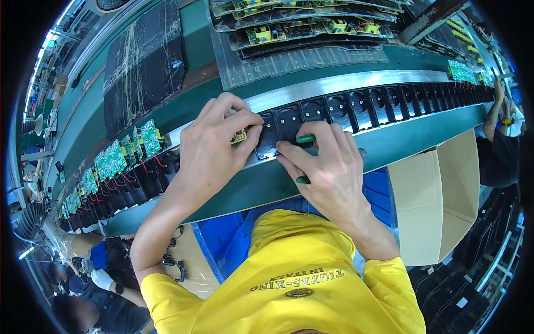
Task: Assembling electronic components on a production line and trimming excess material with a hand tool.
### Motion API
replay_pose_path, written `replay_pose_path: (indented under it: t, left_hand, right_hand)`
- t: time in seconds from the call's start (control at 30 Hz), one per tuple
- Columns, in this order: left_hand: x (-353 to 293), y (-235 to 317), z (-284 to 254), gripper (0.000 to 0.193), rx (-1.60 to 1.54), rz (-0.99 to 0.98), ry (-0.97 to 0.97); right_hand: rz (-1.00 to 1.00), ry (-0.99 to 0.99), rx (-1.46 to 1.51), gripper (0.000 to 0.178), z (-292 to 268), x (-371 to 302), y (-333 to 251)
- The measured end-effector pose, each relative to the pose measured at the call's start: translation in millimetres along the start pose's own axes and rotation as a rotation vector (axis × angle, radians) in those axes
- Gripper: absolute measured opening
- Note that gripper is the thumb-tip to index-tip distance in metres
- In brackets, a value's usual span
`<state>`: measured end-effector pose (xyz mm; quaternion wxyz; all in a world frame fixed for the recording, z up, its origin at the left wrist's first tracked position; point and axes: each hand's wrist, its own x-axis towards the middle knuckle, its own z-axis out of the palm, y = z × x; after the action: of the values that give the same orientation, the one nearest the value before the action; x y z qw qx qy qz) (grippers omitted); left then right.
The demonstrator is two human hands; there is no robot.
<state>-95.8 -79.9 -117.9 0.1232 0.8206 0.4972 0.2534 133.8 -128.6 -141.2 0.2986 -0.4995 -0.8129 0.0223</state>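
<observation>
A row of black plastic cases (336,106) runs across the bench, each open at the top with small metal contacts inside. At the row's middle, my left hand (214,136) is closed round a small circuit board (239,137), mostly hidden by the fingers. Its thumb and forefinger meet at the edge of one case (268,132). My right hand (328,170) grips green-handled pliers (306,138); both handles poke out between the fingers, while the jaws are hidden. The thumb and forefinger of that hand come together at the same case's near right corner.
Left along the row, green circuit boards (111,161) with red wires stand in the cases. Stacked trays of boards (311,33) lie beyond the metal rail (311,86). An open cardboard box (417,206) and blue bins (222,245) sit below the bench. Other people work at both sides.
</observation>
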Motion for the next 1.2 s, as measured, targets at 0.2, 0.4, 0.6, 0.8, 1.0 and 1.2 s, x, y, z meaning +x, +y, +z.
replay_pose_path:
  t: [0.2, 0.4, 0.6, 0.8, 1.0, 1.2]
  left_hand:
    - [3, 1, 4, 0.007, 0.064, -0.014, 0.011]
    - [8, -2, 7, 0.007, 0.153, 0.096, 0.041]
    - [10, 0, 6, 0.006, 0.238, 0.14, 0.017]
    - [14, 3, 4, 0.006, 0.273, 0.183, -0.004]
    - [14, 3, 12, 0.006, 0.233, 0.193, 0.005]
    - [8, 3, 9, 0.005, 0.314, 0.184, -0.01]
  right_hand:
    - [0.013, 0.02, 0.021, 0.018, 4, -2, 3]
    - [0.023, 0.018, 0.029, 0.018, 5, -2, 1]
    - [0.025, 0.03, 0.036, 0.017, 7, -4, 1]
    - [0.027, 0.017, 0.025, 0.015, 5, -3, 2]
    - [-0.004, 0.0, 0.019, 0.032, 5, -4, 6]
    - [0.109, -0.007, 0.647, 0.036, -28, 27, -10]
